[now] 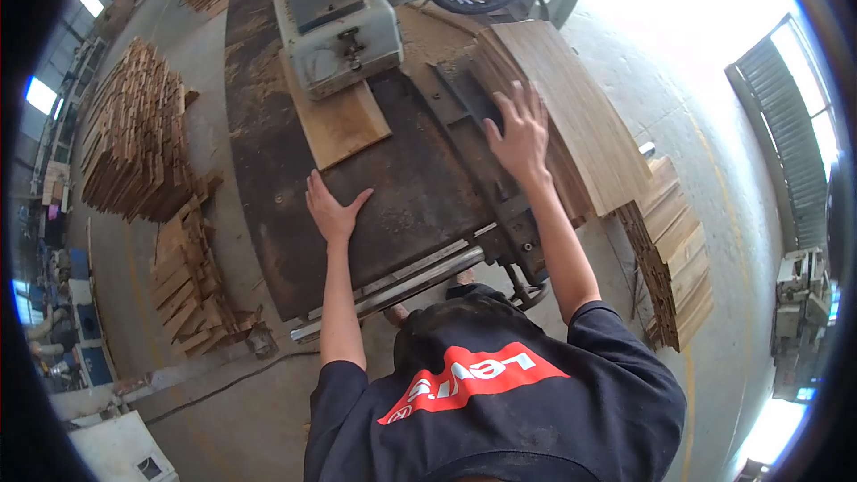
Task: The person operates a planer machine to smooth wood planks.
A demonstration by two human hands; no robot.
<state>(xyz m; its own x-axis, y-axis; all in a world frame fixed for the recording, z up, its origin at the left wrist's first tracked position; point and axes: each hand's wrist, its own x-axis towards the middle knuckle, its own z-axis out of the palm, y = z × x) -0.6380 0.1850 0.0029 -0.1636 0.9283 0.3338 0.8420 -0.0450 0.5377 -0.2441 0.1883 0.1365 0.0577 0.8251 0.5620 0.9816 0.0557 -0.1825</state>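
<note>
A: What is seen at the far left?

B: A tall pile (134,138) of wood is set on the floor, with a smaller heap (183,277) near it. Both are kept apart from the surface (411,201), perhaps so that a way round is left.

A: And the left hand (330,214)?

B: It is held over the surface, fingers spread and nothing gripped, just beside the near end of a board (353,129). Whether the board is touched cannot be told.

A: How is the board placed?

B: It is laid flat on the surface, probably for steady support, and its far part is hidden under the machine (348,58).

A: Farther right?

B: The right hand (524,138) is held with fingers fanned out, and no grip is seen. The edge of a stack (585,116) is overlapped by it in this view; contact cannot be judged.

A: Why is the stack there?

B: It is apparently kept within that hand's reach, its boards laid roughly in line for easy picking. Beyond it, lower boards (683,259) are piled.
</note>
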